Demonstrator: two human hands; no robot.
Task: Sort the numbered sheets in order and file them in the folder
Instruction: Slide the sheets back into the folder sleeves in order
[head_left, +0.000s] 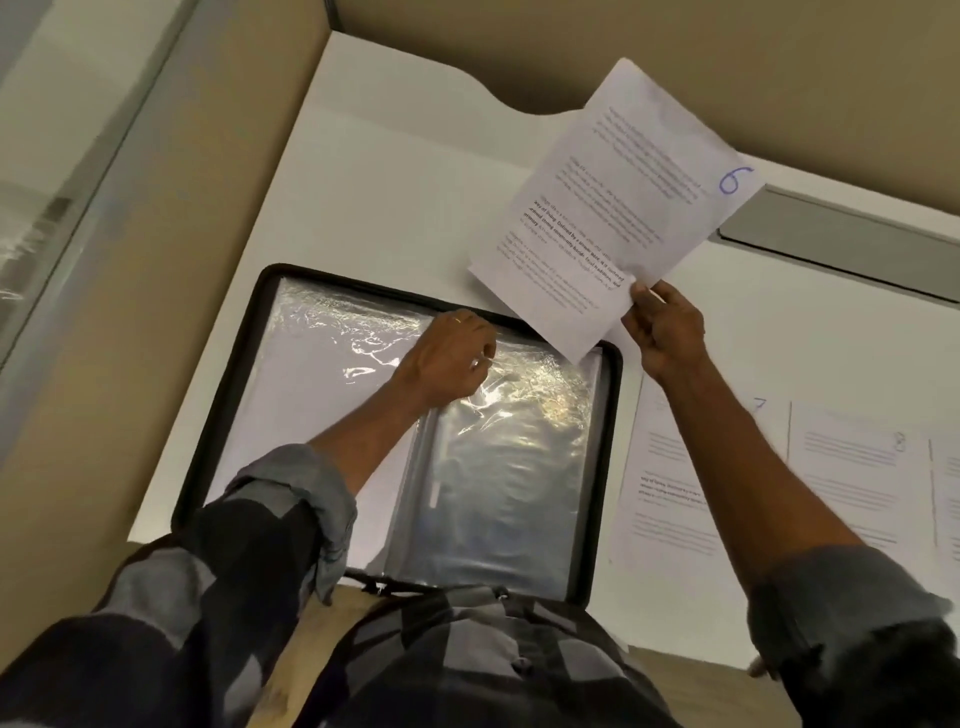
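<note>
A black zip folder (223, 395) lies open on the white desk, its clear plastic sleeves (509, 457) shining under the light. My left hand (447, 358) pinches the top edge of the right-hand sleeve. My right hand (662, 327) holds a printed sheet marked 6 (623, 202) by its lower corner, raised above the folder's far right corner. To the right of the folder lie a sheet marked 7 (691, 467) and a sheet marked 8 (862, 478), flat on the desk.
The white desk (374, 197) ends at a beige partition on the left and at the back. A grey recessed tray (841, 234) sits in the desk at the far right. Another sheet's edge shows at the right border.
</note>
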